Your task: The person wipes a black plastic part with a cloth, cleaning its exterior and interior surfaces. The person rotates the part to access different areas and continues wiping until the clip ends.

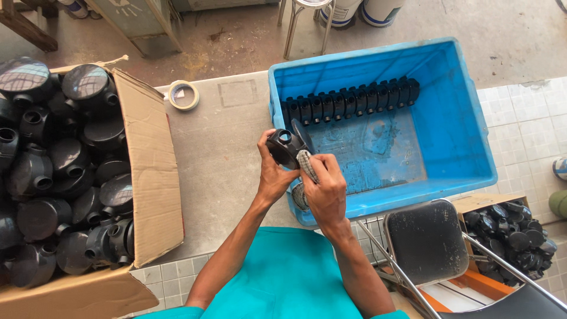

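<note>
Cardboard box (150, 171): heaped with black round fittings (59, 171), far left.
Left hand (273, 171): clasps a black junction box (286, 146) beside the blue crate (466, 142).
Right hand (326, 192): presses a checked cloth (306, 165) against it.

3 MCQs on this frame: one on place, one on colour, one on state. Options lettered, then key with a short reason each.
1. Where does the row of black fittings stand?
A. in the cardboard box
B. along the far wall inside the blue crate
C. on the folding chair

2. What colour is the roll of tape on the counter?
A. red
B. cream
C. green

3. What is the right hand doing?
A. pressing a checked cloth against the black fitting that the left hand holds
B. resting flat on the counter
C. reaching into the cardboard box

Key: 1 B, the row lines the crate's far side. 2 B, the roll is pale cream. 3 A, the cloth sits between the right hand's fingers and the fitting.
</note>
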